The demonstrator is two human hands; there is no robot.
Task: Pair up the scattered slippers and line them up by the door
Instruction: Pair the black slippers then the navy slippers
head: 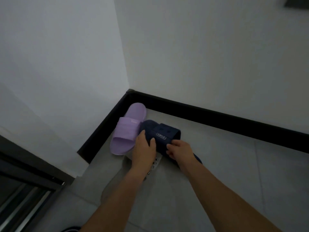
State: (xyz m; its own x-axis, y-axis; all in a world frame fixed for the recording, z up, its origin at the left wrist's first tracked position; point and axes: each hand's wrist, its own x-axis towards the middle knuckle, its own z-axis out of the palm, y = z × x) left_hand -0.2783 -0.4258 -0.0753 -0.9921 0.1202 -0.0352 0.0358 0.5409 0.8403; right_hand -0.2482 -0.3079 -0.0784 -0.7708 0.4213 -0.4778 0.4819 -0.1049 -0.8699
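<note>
Where two white walls (200, 56) met above a black skirting board (217, 114), the grey tiled floor (234, 164) held the slippers in the corner, with a dark door frame (25, 173) low on the left. Both bare forearms reached in. The left hand (143, 148) held the navy slipper (167, 131), its thumb on the strap and its fingers down the side facing the purple slipper (128, 129). The right hand (181, 150) gripped the same strap's near edge with curled fingers, hiding much of the sole. The purple slipper lay touching the navy one, its far end almost at the skirting board. A pale, dotted thing (156, 162) under the left wrist was mostly covered and hard to make out. A small label (161, 136) read SMILE.
</note>
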